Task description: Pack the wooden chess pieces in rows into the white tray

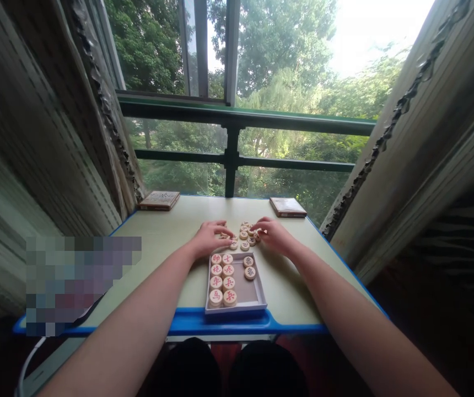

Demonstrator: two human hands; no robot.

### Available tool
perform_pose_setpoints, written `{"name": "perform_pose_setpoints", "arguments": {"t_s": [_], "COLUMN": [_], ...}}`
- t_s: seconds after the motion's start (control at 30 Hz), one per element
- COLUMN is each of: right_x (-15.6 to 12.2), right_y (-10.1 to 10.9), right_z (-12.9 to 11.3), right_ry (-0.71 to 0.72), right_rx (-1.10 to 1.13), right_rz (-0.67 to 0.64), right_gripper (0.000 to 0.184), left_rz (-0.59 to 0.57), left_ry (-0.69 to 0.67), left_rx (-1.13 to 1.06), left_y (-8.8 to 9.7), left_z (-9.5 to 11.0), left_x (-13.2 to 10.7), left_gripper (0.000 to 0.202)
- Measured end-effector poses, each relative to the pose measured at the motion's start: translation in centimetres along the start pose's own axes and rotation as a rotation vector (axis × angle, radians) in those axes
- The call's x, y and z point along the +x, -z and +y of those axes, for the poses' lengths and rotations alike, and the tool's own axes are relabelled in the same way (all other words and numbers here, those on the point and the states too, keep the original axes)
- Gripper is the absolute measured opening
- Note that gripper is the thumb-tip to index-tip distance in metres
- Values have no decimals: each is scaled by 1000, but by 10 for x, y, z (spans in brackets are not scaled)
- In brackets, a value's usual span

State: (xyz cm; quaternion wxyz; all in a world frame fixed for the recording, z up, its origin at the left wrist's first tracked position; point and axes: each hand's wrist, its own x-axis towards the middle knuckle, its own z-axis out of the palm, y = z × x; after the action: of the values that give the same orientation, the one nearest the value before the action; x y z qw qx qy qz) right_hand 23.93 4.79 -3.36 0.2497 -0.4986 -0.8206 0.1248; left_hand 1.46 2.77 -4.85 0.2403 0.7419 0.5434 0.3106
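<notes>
Loose round Chinese chess pieces (244, 235) lie in a cluster on the pale tabletop, beyond a shallow white box. My left hand (212, 238) is at the cluster's left side, fingers spread over and beside some pieces and partly covering them. From the right my right hand (273, 234) reaches in, its fingers apart around a piece (257, 236) at the edge; whether they grip it I cannot tell. Inside the box (257, 305), red-marked pieces (222, 281) stand in two columns at the left. Two dark-marked pieces (249, 267) sit at its upper right.
The table (328, 286) has a blue rim. A flat box (159, 200) lies at its far left corner and another flat box (287, 207) at the far right. Behind are a green railing (303, 121) and window; curtains hang on both sides. A blurred-out object (84, 281) is at left.
</notes>
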Motion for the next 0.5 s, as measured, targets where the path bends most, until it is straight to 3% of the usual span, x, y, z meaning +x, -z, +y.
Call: {"name": "perform_pose_setpoints", "arguments": {"t_s": [0.1, 0.23, 0.4, 0.5], "right_x": [3, 2, -6, -8], "right_y": [-4, 3, 17, 20], "right_z": [7, 11, -1, -8], "right_ry": [57, -22, 42, 70], "right_rx": [-32, -28, 79, 85], "right_rz": [63, 129, -191, -276], "right_gripper": [38, 37, 27, 27], "left_rz": [-21, 15, 59, 75], "left_ry": [15, 15, 22, 48], "left_rx": [-68, -188, -283, -310], "left_y": [1, -2, -5, -5], "left_z": [0, -5, -10, -9], "left_x": [0, 2, 4, 3], "left_gripper": [28, 27, 23, 21]}}
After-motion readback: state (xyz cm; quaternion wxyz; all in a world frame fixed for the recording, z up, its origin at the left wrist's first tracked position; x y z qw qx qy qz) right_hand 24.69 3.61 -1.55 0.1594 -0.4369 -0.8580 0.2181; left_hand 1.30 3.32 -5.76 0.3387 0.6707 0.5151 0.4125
